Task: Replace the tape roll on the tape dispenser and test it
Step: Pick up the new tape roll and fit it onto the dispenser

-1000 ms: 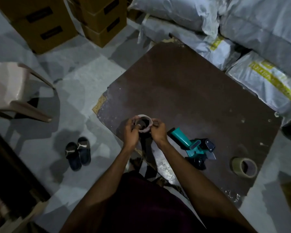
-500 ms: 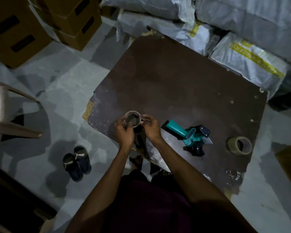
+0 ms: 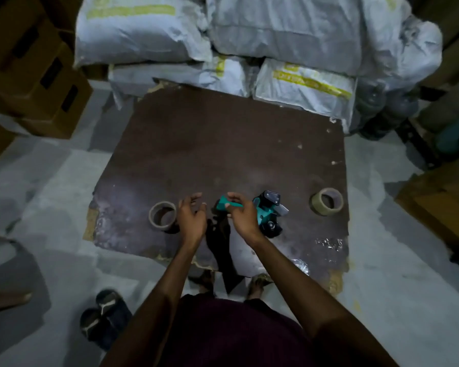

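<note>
Hands now part: half a second ago both held the spent cardboard core (image 3: 162,217) above the board's near left edge; we now see it set down on the board (image 3: 223,144), just left of the left hand (image 3: 192,219), whose fingers are spread and empty. The right hand (image 3: 243,217) has moved to the teal handle of the tape dispenser (image 3: 266,214), fingers curled loosely over it; we cannot tell whether they grip. We judge the old roll removed and the dispenser's hub free. The fresh tape roll (image 3: 327,201) stands untouched near the right edge, well apart from both hands. The dark brown board is scuffed, with chipped corners, on a grey floor; white sacks (image 3: 289,35) lie behind, cardboard boxes (image 3: 37,75) left, sandals (image 3: 104,317) near.
</note>
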Action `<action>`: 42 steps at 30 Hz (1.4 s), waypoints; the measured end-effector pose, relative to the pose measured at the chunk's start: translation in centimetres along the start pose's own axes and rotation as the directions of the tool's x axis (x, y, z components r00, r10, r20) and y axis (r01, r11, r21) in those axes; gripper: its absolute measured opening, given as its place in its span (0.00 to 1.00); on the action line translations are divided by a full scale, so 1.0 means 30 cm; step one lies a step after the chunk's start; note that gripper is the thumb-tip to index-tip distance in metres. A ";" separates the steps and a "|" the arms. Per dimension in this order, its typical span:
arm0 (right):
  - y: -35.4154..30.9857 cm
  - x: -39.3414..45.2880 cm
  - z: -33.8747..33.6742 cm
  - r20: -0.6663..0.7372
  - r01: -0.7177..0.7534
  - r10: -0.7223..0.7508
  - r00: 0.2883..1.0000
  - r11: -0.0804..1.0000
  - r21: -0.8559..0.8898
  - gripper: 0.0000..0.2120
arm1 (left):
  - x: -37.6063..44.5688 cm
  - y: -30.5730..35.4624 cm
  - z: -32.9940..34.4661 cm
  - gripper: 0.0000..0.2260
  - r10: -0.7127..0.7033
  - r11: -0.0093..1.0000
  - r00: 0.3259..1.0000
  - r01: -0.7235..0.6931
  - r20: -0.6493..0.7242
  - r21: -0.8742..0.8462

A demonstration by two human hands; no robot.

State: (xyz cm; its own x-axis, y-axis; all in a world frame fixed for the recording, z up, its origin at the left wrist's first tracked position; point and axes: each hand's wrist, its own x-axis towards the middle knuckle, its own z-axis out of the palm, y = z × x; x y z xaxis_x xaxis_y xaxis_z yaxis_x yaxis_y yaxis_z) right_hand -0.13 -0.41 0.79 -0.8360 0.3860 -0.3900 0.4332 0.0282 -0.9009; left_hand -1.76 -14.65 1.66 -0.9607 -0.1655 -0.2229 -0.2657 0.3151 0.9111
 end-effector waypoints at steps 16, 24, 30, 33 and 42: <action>0.141 0.014 -0.557 -0.309 -0.006 0.061 0.949 0.985 0.174 0.11 | -0.157 0.159 0.476 0.10 -0.032 0.999 0.932 0.031 0.360 0.008; 0.161 0.067 -0.792 -0.407 -0.013 -0.074 0.911 0.978 -0.207 0.13 | -0.200 0.213 0.637 0.07 -0.010 1.000 0.914 0.003 0.405 0.017; 0.229 0.165 -0.947 -0.202 -0.089 -0.067 0.977 0.734 -0.674 0.16 | -0.256 0.212 0.729 0.08 -0.074 0.997 0.891 0.076 0.448 0.013; 0.262 0.182 -0.958 -0.107 -0.075 -0.007 0.994 0.669 -0.740 0.22 | -0.273 0.194 0.730 0.08 -0.085 0.996 0.895 0.080 0.439 0.031; 0.245 0.081 -0.905 -0.071 0.052 -0.134 0.988 0.743 -0.667 0.23 | -0.301 0.176 0.750 0.09 -0.083 0.997 0.889 0.076 0.451 0.033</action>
State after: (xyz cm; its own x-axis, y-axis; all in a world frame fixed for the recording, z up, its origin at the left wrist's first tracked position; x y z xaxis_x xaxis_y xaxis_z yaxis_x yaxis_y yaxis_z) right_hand 10.15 25.76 -1.59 -0.8603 0.4435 -0.2514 0.5027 0.6561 -0.5628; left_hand 3.71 9.53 0.70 -0.8683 0.2481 -0.4296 -0.3401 0.3328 0.8795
